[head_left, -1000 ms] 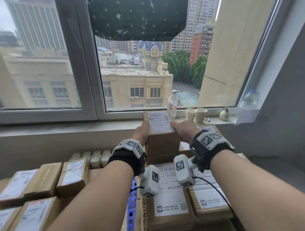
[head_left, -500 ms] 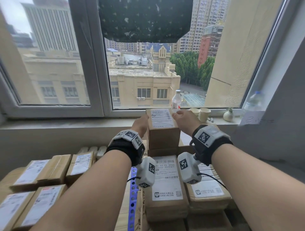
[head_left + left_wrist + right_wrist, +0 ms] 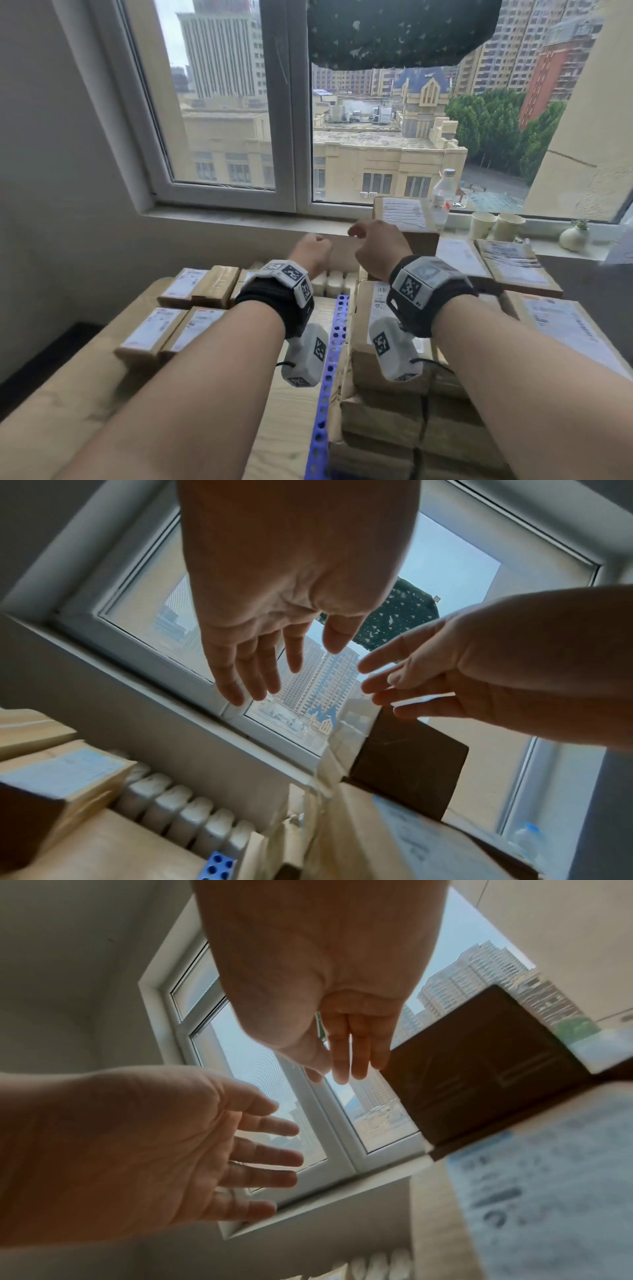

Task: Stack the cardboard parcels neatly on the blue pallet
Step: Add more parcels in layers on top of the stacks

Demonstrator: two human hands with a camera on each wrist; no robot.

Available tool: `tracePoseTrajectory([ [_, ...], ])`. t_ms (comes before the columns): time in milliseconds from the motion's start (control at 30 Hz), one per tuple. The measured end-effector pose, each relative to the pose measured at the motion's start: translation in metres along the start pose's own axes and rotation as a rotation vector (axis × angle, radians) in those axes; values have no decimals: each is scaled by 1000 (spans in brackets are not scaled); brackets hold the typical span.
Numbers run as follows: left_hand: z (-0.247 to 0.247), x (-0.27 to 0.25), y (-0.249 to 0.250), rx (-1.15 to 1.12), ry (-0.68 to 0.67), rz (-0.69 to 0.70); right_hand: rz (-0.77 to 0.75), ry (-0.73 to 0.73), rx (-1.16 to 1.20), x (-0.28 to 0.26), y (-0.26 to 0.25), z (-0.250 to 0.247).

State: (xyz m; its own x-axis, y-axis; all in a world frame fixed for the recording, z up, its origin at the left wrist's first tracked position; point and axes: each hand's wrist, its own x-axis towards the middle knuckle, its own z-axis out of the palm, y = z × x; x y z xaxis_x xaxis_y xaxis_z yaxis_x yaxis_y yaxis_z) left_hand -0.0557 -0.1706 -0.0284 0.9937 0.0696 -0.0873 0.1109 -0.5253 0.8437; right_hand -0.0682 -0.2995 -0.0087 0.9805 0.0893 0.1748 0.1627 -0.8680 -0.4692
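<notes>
Cardboard parcels (image 3: 191, 311) are seen left of the blue pallet (image 3: 334, 346); left hand (image 3: 310, 251) nearer, fingers (image 3: 240, 674) apart, empty.

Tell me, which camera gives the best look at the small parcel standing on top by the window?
The head view: the top parcel shows its labelled top and its place on the stack. The left wrist view shows only a dark side; the right wrist view shows a dark side too.
</notes>
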Motion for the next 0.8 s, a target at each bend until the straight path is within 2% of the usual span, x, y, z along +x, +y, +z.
tracePoseTrajectory([
  [300,-62,-22,-80,126,132,-9,-83,-121,-34,-3,-63,70],
  [500,-118,-23,-140,104,123,-60,-75,-156,-35,4,-115,129],
  [800,-234,-6,-235,65,126,-127,-35,-205,3,18,-219,229],
])
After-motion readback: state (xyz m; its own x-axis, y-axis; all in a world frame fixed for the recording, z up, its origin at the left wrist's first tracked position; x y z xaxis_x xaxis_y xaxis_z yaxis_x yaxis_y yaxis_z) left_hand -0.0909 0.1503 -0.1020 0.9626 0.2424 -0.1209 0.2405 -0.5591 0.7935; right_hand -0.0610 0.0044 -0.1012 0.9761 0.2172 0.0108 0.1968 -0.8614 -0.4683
